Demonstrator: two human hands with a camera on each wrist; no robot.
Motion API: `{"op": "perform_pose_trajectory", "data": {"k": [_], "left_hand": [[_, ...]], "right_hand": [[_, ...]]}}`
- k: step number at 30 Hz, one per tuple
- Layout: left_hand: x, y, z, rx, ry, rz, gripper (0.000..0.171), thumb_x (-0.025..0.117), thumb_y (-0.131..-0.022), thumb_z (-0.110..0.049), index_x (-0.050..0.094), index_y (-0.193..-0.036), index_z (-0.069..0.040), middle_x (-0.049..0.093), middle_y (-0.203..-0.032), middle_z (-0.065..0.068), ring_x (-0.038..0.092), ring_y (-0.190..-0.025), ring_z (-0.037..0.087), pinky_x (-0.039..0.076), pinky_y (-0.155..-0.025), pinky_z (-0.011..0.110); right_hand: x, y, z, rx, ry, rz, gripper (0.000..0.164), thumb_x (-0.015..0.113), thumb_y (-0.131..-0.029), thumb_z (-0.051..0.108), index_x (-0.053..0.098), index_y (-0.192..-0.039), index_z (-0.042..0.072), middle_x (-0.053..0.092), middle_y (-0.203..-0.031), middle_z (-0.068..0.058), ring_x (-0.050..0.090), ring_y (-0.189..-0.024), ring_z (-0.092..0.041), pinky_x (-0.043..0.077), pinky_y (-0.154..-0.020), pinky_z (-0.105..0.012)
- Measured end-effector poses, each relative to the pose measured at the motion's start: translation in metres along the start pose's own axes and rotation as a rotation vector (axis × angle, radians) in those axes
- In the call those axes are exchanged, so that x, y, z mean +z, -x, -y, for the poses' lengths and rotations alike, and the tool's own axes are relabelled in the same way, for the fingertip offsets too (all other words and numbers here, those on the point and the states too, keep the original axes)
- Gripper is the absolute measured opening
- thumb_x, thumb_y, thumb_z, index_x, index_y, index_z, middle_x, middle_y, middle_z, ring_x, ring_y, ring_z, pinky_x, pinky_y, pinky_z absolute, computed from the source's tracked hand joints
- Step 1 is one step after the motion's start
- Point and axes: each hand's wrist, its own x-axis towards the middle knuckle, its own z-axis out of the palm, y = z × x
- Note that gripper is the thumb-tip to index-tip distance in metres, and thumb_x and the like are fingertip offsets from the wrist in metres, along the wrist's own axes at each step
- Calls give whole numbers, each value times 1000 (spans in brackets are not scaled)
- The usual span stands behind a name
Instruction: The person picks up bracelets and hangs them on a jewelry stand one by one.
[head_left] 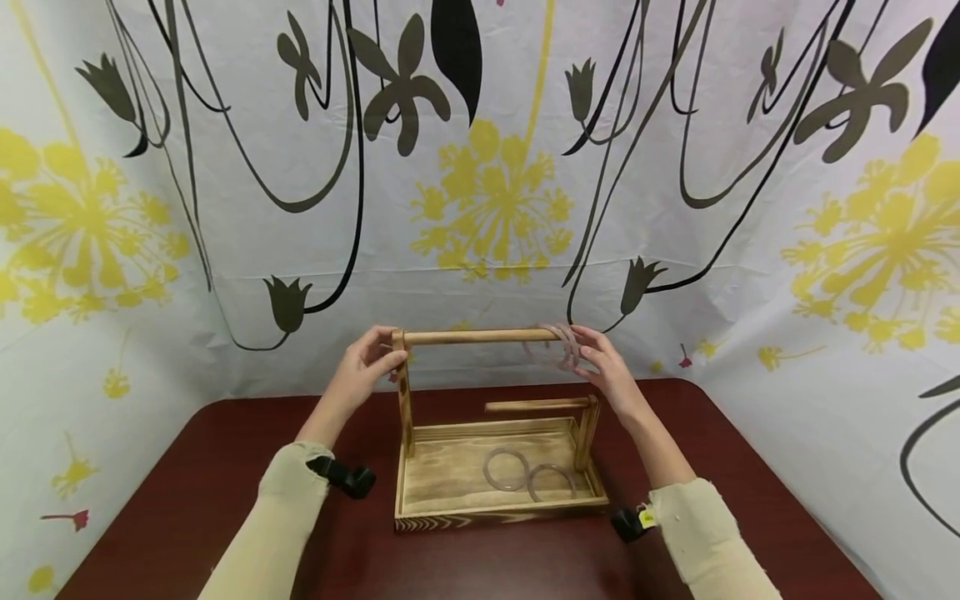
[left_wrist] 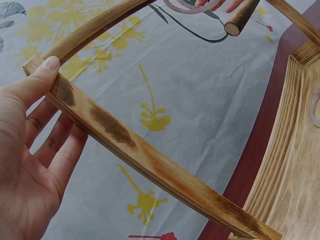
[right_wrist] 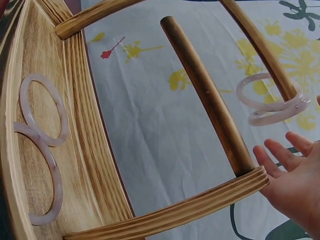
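Note:
My left hand (head_left: 367,360) grips the top of the left post (left_wrist: 107,127) of a wooden bangle rack, thumb on the near face and fingers behind. From that post a long top bar (head_left: 480,337) runs right to a free end. Pale pink translucent bangles (right_wrist: 272,106) hang around that end. Right beside them is my right hand (head_left: 611,375), its fingers spread and extended toward the bangles in the right wrist view. Two more bangles, one of them here (head_left: 506,469), lie in the rack's tray (head_left: 442,492), at its right half.
A shorter lower bar (right_wrist: 207,95) with a free end juts left from the rack's right post (head_left: 588,437). The rack stands on a dark red table (head_left: 480,567). Behind it hangs a white cloth (head_left: 480,233) printed with flowers.

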Motion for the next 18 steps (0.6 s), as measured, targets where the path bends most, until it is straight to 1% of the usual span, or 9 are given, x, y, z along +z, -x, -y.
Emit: {"op": "perform_pose_trajectory", "data": {"k": [4,6,9,12,18], "left_hand": [[0,0,0,-5,0,2,30,60,-100,-11,54,-128,0,67,-102,3,59,-79,10,53,-64,29],[1,-1,0,-8,1,5,31,60,-100,-11,54,-128,0,67,-100,-3,59,-79,10,53,-64,29],[1,-2,-1,-9,8,13,31,60,-101,-13,54,-128,0,67,-99,-8,59,-80,10,53,-65,28],[1,-1,-2,-13,9,13,31,60,-101,-13,54,-129,0,66,-99,-10,60,-81,9,53,-65,28],[0,0,-3,-8,-7,6,31,59,-101,-11,53,-128,1,65,-97,-15,60,-82,8,53,-65,27]], "right_hand": [[-2,0,1,-8,11,1,52,31,-107,21,25,-153,-3,32,-155,-22,45,-122,-4,44,-101,-22],[-4,0,2,-11,13,0,52,30,-107,20,25,-153,-3,32,-155,-23,45,-122,-5,44,-101,-21],[-5,1,2,-20,7,-4,51,30,-107,19,26,-153,-4,32,-155,-24,46,-120,-3,45,-98,-17],[-5,0,2,-24,1,-11,51,31,-107,18,28,-152,-4,33,-154,-24,47,-119,-1,45,-95,-14],[-5,-2,1,-20,-4,-1,50,32,-107,20,29,-152,-2,34,-154,-23,47,-120,-3,46,-97,-15]]}}
